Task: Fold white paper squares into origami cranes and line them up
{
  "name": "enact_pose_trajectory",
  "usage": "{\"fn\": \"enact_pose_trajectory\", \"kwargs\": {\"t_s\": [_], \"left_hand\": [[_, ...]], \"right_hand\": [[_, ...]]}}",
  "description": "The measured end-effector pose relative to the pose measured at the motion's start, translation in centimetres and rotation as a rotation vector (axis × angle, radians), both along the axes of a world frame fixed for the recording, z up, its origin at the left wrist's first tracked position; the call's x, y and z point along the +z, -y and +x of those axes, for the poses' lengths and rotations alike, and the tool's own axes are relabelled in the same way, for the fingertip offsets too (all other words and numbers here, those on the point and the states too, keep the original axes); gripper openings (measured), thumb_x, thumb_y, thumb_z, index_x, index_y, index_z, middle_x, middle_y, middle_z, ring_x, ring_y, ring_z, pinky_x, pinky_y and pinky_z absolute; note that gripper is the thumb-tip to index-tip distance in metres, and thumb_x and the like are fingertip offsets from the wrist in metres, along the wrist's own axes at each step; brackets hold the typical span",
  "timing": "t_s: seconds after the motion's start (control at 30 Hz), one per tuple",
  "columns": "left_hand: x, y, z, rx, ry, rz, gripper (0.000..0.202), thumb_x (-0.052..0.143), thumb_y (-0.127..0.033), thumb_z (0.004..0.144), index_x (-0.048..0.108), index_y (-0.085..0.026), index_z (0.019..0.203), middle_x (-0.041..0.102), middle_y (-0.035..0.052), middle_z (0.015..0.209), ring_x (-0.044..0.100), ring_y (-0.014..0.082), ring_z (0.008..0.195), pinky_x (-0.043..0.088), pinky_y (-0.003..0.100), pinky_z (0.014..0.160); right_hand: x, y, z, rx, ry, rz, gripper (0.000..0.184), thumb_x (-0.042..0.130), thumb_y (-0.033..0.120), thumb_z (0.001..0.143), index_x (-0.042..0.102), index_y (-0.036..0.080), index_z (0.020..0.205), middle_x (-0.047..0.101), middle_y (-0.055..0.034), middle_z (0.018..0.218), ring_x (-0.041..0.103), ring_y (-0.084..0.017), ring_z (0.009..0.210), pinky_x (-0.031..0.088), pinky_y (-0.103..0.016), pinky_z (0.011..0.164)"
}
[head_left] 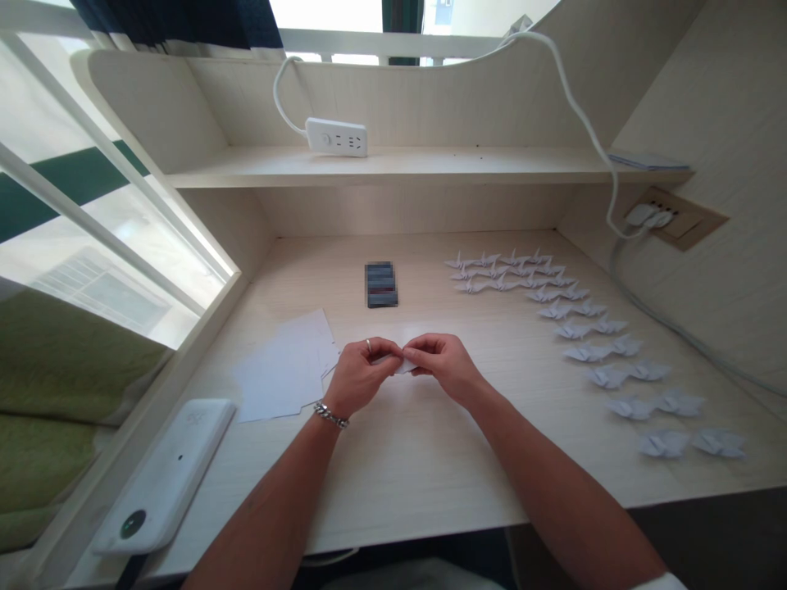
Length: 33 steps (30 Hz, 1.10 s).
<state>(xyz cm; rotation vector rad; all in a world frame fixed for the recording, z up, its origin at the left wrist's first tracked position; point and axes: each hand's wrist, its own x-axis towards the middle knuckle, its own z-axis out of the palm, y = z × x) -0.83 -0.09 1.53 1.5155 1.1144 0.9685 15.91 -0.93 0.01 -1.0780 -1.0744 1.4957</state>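
Between my two hands, just above the middle of the desk, is a small folded piece of white paper (406, 366), mostly covered by the fingers. My left hand (364, 370), with a ring and a chain bracelet, pinches its left side. On the other side my right hand (443, 365) pinches it between thumb and fingertips. The fingertips of both hands nearly meet. Left of my left hand lies a loose stack of white paper sheets (283, 369). Rows of folded white paper cranes (571, 329) stand along the right of the desk.
A dark, blurred-out rectangular object (381, 284) lies beyond my hands. At the left edge rests a long white device (169, 475). The shelf (418, 164) above holds a white power strip (336, 138). A white cable (578, 106) hangs to the wall socket (685, 217) at right.
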Motion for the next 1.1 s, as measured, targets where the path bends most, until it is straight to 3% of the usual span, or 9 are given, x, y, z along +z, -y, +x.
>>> {"fn": "enact_pose_trajectory", "kwargs": {"t_s": [0.47, 0.67, 1.1], "left_hand": [[-0.37, -0.15, -0.25, -0.017, 0.038, -0.003, 0.012, 0.07, -0.024, 0.071, 0.071, -0.015, 0.078, 0.07, 0.0033, 0.074, 0.063, 0.0146, 0.069, 0.05, 0.025, 0.066], [-0.4, -0.29, -0.08, -0.001, 0.113, -0.061, 0.018, 0.071, -0.031, 0.072, 0.069, -0.013, 0.078, 0.068, 0.0041, 0.069, 0.062, 0.0141, 0.064, 0.051, 0.026, 0.061], [-0.71, -0.29, 0.02, 0.023, 0.133, -0.066, 0.021, 0.074, -0.029, 0.069, 0.065, -0.013, 0.081, 0.068, 0.0037, 0.072, 0.062, 0.013, 0.063, 0.051, 0.025, 0.059]], "right_hand": [[0.05, -0.03, 0.09, -0.001, 0.077, 0.056, 0.024, 0.077, 0.033, 0.063, 0.073, 0.014, 0.077, 0.069, -0.0036, 0.07, 0.064, -0.016, 0.067, 0.053, -0.029, 0.062], [-0.08, -0.08, 0.19, 0.004, 0.143, 0.126, 0.021, 0.074, 0.032, 0.067, 0.072, 0.015, 0.079, 0.07, -0.0036, 0.071, 0.064, -0.015, 0.065, 0.053, -0.03, 0.062], [-0.67, -0.28, -0.27, -0.037, 0.101, 0.106, 0.025, 0.076, 0.035, 0.065, 0.065, 0.015, 0.076, 0.066, -0.002, 0.069, 0.063, -0.016, 0.066, 0.053, -0.029, 0.06]]}}
